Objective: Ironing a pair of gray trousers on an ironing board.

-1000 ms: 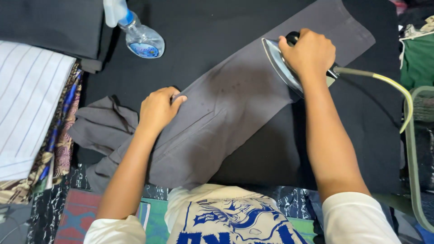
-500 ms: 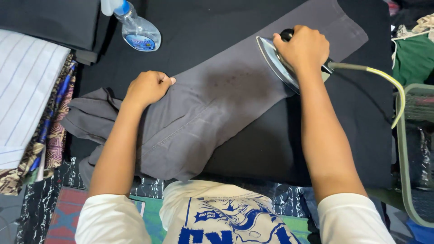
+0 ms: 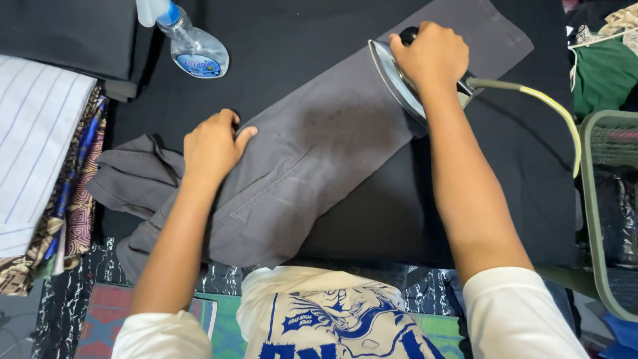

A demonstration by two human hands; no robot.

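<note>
The right hand [image 3: 430, 54] grips 1 iron [image 3: 399, 83] on 1 grey garment [image 3: 319, 153]. The left hand [image 3: 214, 145] presses flat, open. 1 spray bottle [image 3: 186, 40] lies on the surface [image 3: 299, 40].

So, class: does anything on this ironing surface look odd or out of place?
Yes: a darker speckled patch marks the grey trousers, seemingly damp. The spray bottle lies tipped over. The iron sits under the right hand.

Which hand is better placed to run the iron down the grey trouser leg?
Probably the right hand: it grips the iron on the grey trousers; the left hand lies flat on them.
</note>
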